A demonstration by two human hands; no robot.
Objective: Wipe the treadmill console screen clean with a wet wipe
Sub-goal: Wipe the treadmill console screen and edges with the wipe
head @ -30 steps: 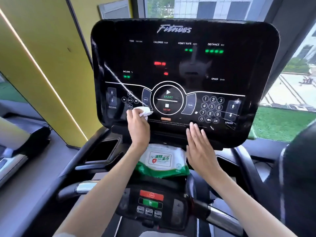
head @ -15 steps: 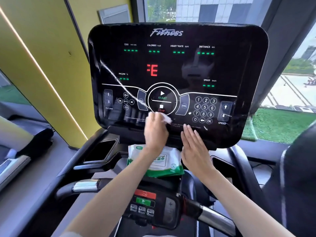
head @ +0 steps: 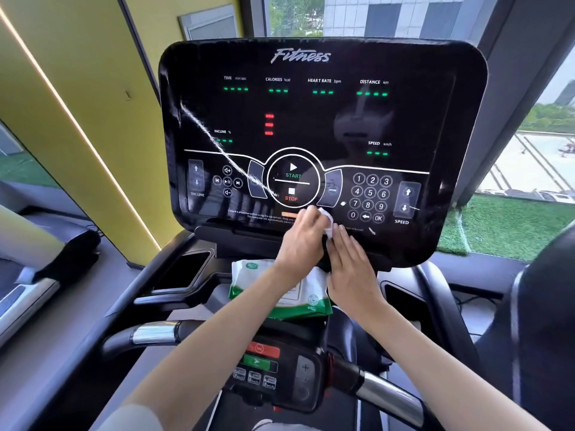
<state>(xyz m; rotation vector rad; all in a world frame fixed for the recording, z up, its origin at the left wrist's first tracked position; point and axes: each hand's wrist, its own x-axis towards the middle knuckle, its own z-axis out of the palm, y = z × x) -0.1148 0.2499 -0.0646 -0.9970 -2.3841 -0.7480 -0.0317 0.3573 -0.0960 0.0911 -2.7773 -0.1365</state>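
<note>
1. The wipe (head: 327, 219) is bunched into a small white wad on the lower middle of the screen (head: 311, 126). It sits just below and right of the STOP button, left of the 0 key on the number pad.
2. It pokes out past the fingertips on the right side of our left hand (head: 303, 241), so most of it is hidden under the fingers and only the crumpled end shows.
3. Left hand grip: the fingers are curled over the wad and press it against the glass. The hand is closed around it, not spread out. We can't see the thumb well enough to say where it sits.
4. Our right hand (head: 351, 262) lies flat, fingers straight and close together, on the bottom edge of the console just beside the left hand. It holds nothing. Its fingertips come up right next to the loose end of the wipe, touching or nearly so; we can't tell which.
5. A green and white pack of wipes (head: 249, 275) lies on the ledge under the console, partly covered by both wrists.
6. A white streak (head: 224, 144) runs diagonally across the left half of the screen, from the upper left down toward the STOP circle. It could be a smear or a reflection; hard to say.
</note>
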